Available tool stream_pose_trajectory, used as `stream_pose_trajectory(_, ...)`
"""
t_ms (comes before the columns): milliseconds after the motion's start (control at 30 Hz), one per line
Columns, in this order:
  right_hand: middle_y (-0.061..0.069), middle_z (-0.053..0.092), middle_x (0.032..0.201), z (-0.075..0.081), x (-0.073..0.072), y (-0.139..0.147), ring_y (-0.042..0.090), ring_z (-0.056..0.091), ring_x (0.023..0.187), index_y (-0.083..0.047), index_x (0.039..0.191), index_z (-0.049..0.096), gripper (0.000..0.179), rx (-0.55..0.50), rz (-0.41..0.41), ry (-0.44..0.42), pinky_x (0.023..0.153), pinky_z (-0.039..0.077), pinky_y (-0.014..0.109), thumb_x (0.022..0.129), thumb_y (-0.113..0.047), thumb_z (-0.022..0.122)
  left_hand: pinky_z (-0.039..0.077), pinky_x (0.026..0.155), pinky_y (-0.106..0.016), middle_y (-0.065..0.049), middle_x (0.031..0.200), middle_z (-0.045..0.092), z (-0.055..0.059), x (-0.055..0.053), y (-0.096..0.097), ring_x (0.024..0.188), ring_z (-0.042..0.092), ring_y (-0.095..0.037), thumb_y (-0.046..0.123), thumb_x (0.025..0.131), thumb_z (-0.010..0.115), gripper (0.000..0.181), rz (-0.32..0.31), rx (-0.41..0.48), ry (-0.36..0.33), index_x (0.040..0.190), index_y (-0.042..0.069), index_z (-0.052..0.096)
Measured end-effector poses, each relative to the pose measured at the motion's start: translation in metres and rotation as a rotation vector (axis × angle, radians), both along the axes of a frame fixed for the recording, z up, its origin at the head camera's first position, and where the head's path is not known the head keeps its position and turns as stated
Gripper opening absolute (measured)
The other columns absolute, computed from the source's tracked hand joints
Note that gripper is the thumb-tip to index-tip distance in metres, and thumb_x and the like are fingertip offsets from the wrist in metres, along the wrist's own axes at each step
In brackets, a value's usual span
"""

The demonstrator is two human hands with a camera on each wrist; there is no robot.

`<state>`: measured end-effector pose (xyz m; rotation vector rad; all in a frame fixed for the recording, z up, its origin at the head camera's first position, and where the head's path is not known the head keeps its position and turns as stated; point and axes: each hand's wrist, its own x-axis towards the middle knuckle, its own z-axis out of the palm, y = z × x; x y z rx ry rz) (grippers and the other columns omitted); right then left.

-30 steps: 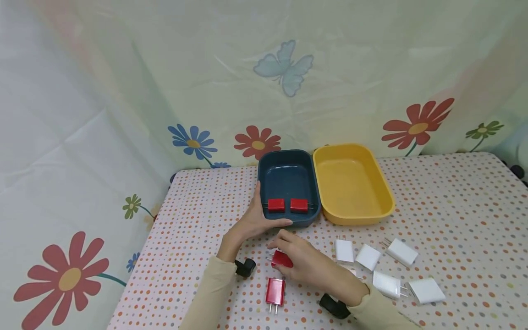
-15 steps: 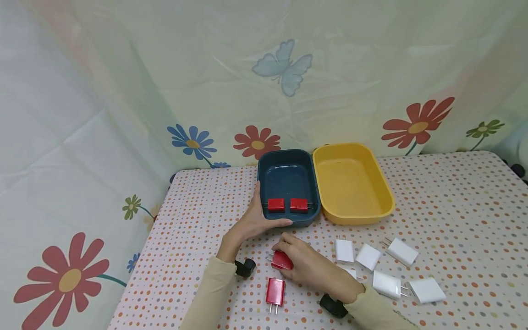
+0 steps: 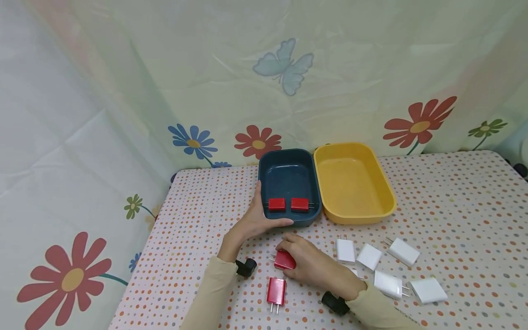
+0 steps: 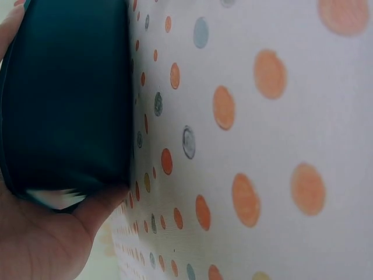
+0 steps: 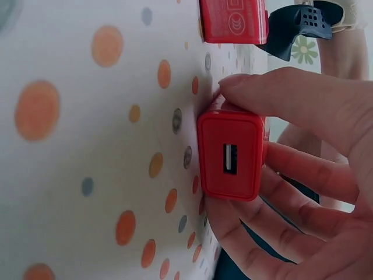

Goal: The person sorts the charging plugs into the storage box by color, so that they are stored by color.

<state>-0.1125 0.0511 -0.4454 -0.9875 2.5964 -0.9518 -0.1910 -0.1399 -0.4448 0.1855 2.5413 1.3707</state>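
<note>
My left hand (image 3: 254, 220) rests against the near left corner of a dark blue tray (image 3: 288, 158). Its thumb stretches along the front wall, its fingers along the left side. Two red USB chargers, one of them the left charger (image 3: 277, 205), lie inside with their prongs pointing outward. Just in front of the tray, my right hand (image 3: 307, 261) holds another red USB charger (image 5: 230, 156) between thumb and fingers, low at the tabletop. That charger's USB port faces the right wrist camera. Nearer me, a further red charger (image 3: 276, 290) lies with its prongs toward me.
A yellow tray (image 3: 350, 215) adjoins the blue one on its right and holds nothing. Several white chargers, such as one white charger (image 3: 404, 251), lie scattered right of my right hand, one partly hidden by it. A flowered curtain (image 3: 330, 110) hangs behind the dotted tablecloth (image 3: 206, 206).
My right hand's fingers have settled lower around the red charger, which stays almost in place. The left hand and both trays have not visibly moved.
</note>
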Motion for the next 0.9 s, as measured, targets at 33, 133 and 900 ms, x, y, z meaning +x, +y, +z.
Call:
stream_pose_trajectory(33,0.016,0.063,0.121,0.000,0.000,0.000,0.029,0.062,0.109,0.003,0.116,0.071,0.043,-0.001,0.004,0.007,0.090,0.060,0.044,0.080,-0.007,0.090,0.029,0.121,-0.063,-0.010,0.174,0.010,0.000,0.000,0.000,0.158,0.015,-0.034,0.046,0.080,0.090,0.137,0.000,0.000,0.000,0.168,0.020,-0.011)
stream_pose_trajectory(133,0.017,0.063,0.122,0.000,0.000,0.001,0.030,0.062,0.110,0.003,0.116,0.071,0.043,-0.002,0.010,0.013,0.090,0.060,0.045,0.080,-0.007,0.090,0.029,0.121,-0.062,-0.010,0.174,0.010,0.000,0.000,0.000,0.158,0.015,-0.034,0.046,0.080,0.090,0.137,-0.001,0.002,0.002,0.168,0.020,-0.011)
stream_pose_trajectory(900,0.000,0.062,0.106,0.069,-0.011,0.041,0.014,0.059,0.093,-0.004,0.116,0.074,0.044,-0.021,0.057,0.089,0.076,0.060,0.025,0.078,-0.009,0.093,0.032,0.120,-0.061,-0.012,0.173,0.011,-0.002,-0.002,0.000,0.157,0.017,-0.034,0.044,0.081,0.090,0.136,-0.017,0.013,0.010,0.167,0.018,-0.013)
